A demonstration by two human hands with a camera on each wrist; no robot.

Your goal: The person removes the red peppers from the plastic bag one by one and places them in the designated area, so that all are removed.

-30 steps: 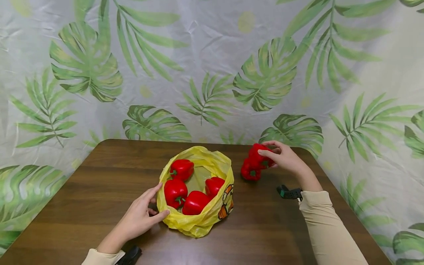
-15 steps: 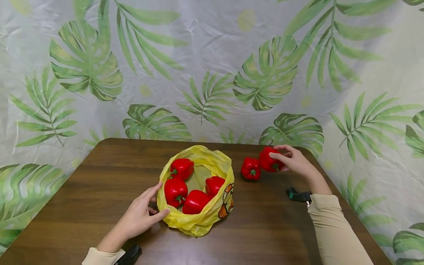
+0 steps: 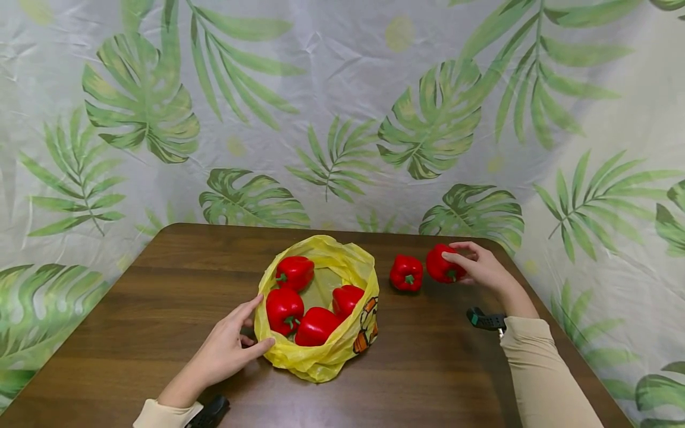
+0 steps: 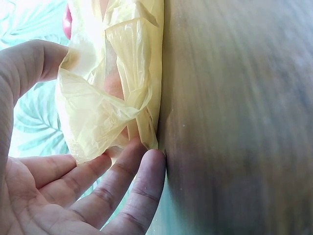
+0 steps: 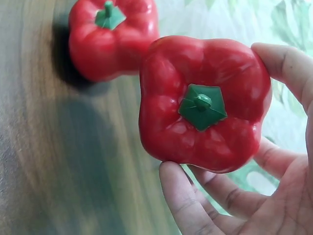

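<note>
A yellow plastic bag (image 3: 316, 360) with its mouth rolled wide stands mid-table, several red bell peppers (image 3: 317, 327) inside. My left hand (image 3: 227, 345) rests against its left side, fingers and thumb spread apart. In the left wrist view the fingertips (image 4: 155, 161) touch the crinkled plastic close to the tabletop. At the far right, my right hand (image 3: 481, 270) holds a red bell pepper (image 3: 445, 263) between thumb and fingers. Its green stem (image 5: 202, 104) faces the right wrist camera. I cannot tell whether this pepper touches the table. Another bell pepper (image 3: 405, 273) sits just left of it.
The dark wooden table (image 3: 176, 267) has rounded back corners. A leaf-patterned cloth (image 3: 342, 119) hangs behind it. Black straps with cameras, like the right one (image 3: 486, 319), are on both wrists.
My right hand has carried its bell pepper rightward and down, away from the pepper beside it, leaving a gap. My left hand and the bag have stayed put.
</note>
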